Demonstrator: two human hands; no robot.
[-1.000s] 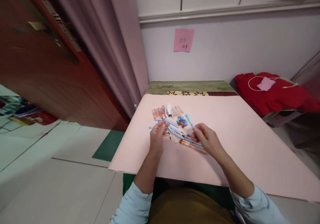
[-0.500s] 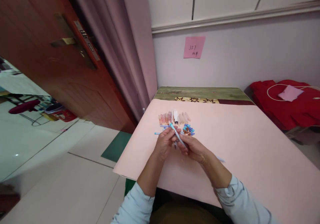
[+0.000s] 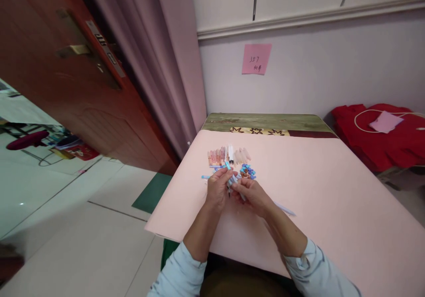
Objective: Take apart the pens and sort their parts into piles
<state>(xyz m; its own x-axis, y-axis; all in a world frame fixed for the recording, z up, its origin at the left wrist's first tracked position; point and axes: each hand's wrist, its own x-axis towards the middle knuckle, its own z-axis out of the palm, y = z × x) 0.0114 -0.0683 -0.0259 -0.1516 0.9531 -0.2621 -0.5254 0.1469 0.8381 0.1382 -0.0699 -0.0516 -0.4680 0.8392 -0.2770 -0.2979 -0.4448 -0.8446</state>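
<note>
A slim pen with a light blue end and paler body slants between my hands above the table. My left hand pinches it near the blue end. The fingers of my right hand close around its lower part, partly hiding it. Just beyond lie a row of pinkish glittery tubes, some white sticks with black tips and pale translucent pieces. A small heap of blue and brown pieces sits by my right fingers. Blue pen parts show left of my left hand.
A pale lilac pen lies beside my right forearm on the pink-covered table. Behind stands a wall with a pink note. A brown door and curtain are at left, red cloth at right.
My right hand has shifted slightly left along the pen, with its fingers nearer my left hand. More of the lilac pen shows beside my right forearm. The view has shifted slightly.
</note>
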